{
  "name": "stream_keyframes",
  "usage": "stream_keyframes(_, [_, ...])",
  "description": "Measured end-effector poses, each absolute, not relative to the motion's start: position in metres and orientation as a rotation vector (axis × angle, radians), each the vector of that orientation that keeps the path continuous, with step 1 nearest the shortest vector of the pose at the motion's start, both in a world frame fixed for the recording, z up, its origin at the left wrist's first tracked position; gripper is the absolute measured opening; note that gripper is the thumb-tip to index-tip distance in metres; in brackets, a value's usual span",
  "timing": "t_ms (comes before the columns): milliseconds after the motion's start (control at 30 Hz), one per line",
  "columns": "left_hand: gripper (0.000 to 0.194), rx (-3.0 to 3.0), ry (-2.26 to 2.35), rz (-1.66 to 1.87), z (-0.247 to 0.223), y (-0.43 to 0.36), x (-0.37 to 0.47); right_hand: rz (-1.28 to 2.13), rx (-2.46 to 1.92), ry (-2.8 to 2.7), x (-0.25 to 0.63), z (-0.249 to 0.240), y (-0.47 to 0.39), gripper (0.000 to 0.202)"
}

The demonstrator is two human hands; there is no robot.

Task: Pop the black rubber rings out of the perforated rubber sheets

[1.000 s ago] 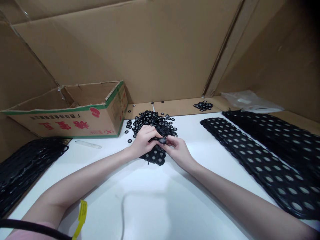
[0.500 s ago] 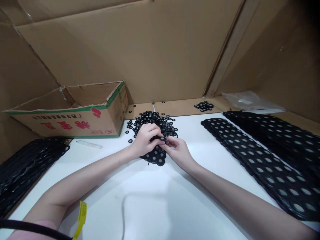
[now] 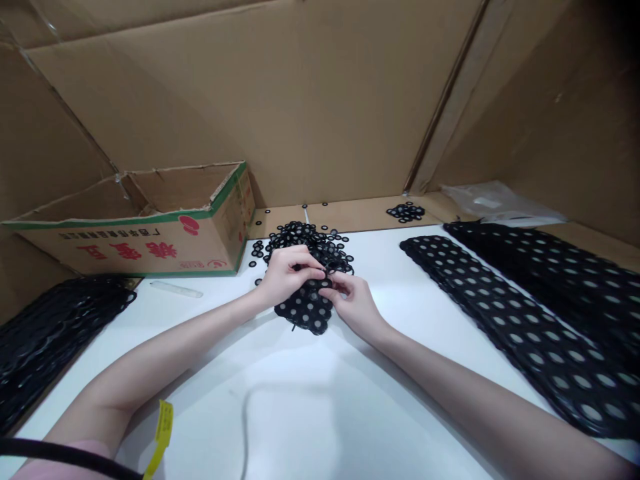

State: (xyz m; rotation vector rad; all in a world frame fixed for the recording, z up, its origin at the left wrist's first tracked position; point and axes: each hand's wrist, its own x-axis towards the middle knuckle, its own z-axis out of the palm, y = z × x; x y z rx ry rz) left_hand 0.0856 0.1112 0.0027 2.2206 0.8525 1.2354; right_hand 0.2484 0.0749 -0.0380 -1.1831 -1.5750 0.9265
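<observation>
A small black mesh piece with pale round spots lies on the white table, its upper edge between my hands. My left hand pinches the top of this piece, thumb and forefinger pressed together. Close beside it, my right hand holds the right upper edge of the same piece between bent fingers. Just behind the hands is a heap of loose black rings, partly hidden by my left hand. Whether a single ring is between the fingertips is too small to tell.
An open cardboard box stands at the left, with a whitish stick before it. Dark mesh stacks lie far left; long spotted mesh strips lie right. Behind are a small ring pile and a clear plastic bag.
My left hand has shifted slightly left and its fingers have straightened a little, uncovering more of the small mesh piece. The view has moved slightly.
</observation>
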Motion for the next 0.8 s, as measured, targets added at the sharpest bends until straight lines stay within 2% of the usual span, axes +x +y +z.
stream_keyframes(200, [0.011, 1.739, 0.932, 1.399, 0.017, 0.127, 0.083, 0.947, -1.17, -1.539, 0.247, -0.04, 0.076, 0.027])
stream_keyframes(367, [0.012, 1.682, 0.99, 1.805, 0.04, 0.168, 0.065, 0.985, -1.16, -1.528, 0.249, -0.042, 0.077, 0.028])
stream_keyframes(567, [0.012, 2.031, 1.28, 1.413, 0.008, 0.196, 0.067, 1.01, -1.146, -1.515, 0.25, -0.039, 0.077, 0.031])
stream_keyframes(667, [0.019, 2.035, 1.336, 1.388, -0.009, 0.196, 0.071, 1.028, -1.131, -1.514, 0.25, -0.039, 0.077, 0.031])
stream_keyframes(800, [0.023, 2.148, 1.212, 1.49, -0.001, 0.169, 0.064, 1.095, -1.084, -1.472, 0.251, -0.041, 0.078, 0.03])
